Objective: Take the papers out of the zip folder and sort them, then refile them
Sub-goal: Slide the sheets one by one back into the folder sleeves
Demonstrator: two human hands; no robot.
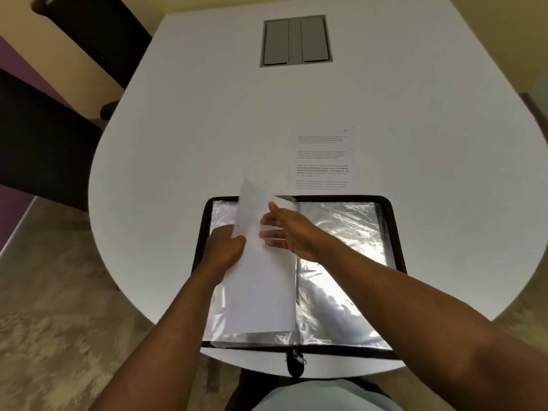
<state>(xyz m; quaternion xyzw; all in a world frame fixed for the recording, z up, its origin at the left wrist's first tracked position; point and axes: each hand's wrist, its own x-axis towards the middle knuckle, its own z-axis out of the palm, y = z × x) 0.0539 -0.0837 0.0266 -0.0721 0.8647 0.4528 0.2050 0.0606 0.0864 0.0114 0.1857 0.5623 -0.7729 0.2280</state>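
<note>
A black zip folder (pixel 396 232) lies open on the near edge of the white table (pixel 184 161), showing shiny clear plastic sleeves (pixel 341 241). A white sheet (pixel 261 280) sticks up out of the left-hand sleeve, its top corner lifted past the folder's far edge. My left hand (pixel 225 247) grips the sheet's left edge. My right hand (pixel 287 229) reaches across from the right and pinches the sheet near its top, thumb in front. A printed page (pixel 323 158) lies flat on the table just beyond the folder's right half.
A grey cable hatch (pixel 296 40) is set into the table's far middle. Dark chairs (pixel 44 137) stand at the left. The folder's zip pull (pixel 296 358) hangs over the near table edge, above my lap.
</note>
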